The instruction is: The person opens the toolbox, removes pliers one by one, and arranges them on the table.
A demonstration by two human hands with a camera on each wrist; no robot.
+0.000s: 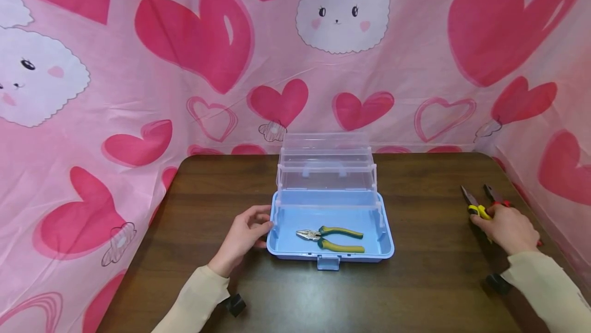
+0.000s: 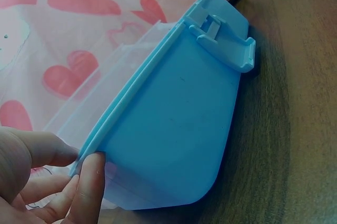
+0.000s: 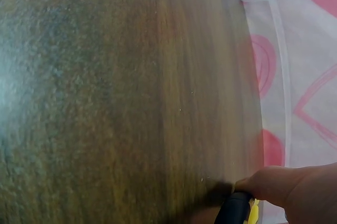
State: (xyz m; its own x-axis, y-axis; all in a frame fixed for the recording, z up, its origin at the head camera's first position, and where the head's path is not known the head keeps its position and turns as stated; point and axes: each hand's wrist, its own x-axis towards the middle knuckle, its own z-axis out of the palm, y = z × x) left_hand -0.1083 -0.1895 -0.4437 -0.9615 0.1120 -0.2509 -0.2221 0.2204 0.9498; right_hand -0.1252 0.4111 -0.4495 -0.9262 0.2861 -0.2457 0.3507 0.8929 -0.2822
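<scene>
A light blue plastic toolbox (image 1: 330, 257) stands on the table with its clear lid (image 1: 328, 176) raised. Inside it lie combination pliers (image 1: 341, 246) with green and yellow handles. My left hand (image 1: 242, 240) is at the box's left end; in the left wrist view, thumb and fingers pinch the rim (image 2: 139, 89). Far to the right, my right hand (image 1: 510, 230) grips yellow-and-black needle-nose pliers (image 1: 471, 199) by the handles, which the fingers partly hide. The right wrist view shows the thumb against a black and yellow handle (image 3: 234, 208). Red-handled pliers (image 1: 496, 197) lie just beyond, partly under that hand.
The dark wooden table (image 1: 425, 292) has rounded far corners. A pink cloth (image 1: 277, 66) with hearts and rabbits hangs behind and along both sides. The raised lid stands up at the back of the box, and a latch (image 1: 328, 262) hangs at its front.
</scene>
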